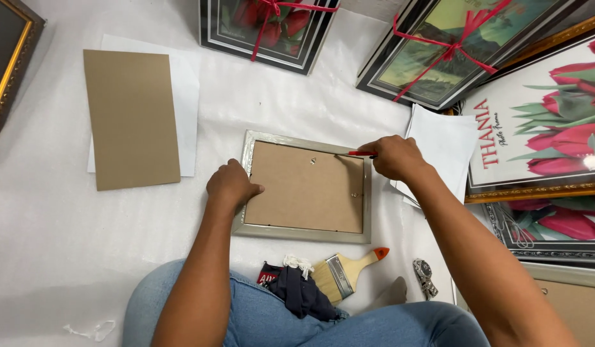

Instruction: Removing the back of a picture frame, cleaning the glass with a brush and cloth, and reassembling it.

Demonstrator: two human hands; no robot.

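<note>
- A picture frame point(304, 186) lies face down and flat on the white sheet, its long sides running left to right, just in front of the person's knees.
- Its border is pale silver-grey; a brown backing board fills the middle, with a small hanger near the top and a clip at the right edge.
- A thin red tool point(362, 153) lies across the frame's upper right corner, tip pointing left over the backing board.

A cardboard sheet point(132, 119) lies on white paper point(185, 83). A paintbrush point(344, 270), dark cloth point(301, 294) and wristwatch point(425, 276) lie near the knees. Ribbon-tied pictures point(439, 51) lean above.
</note>
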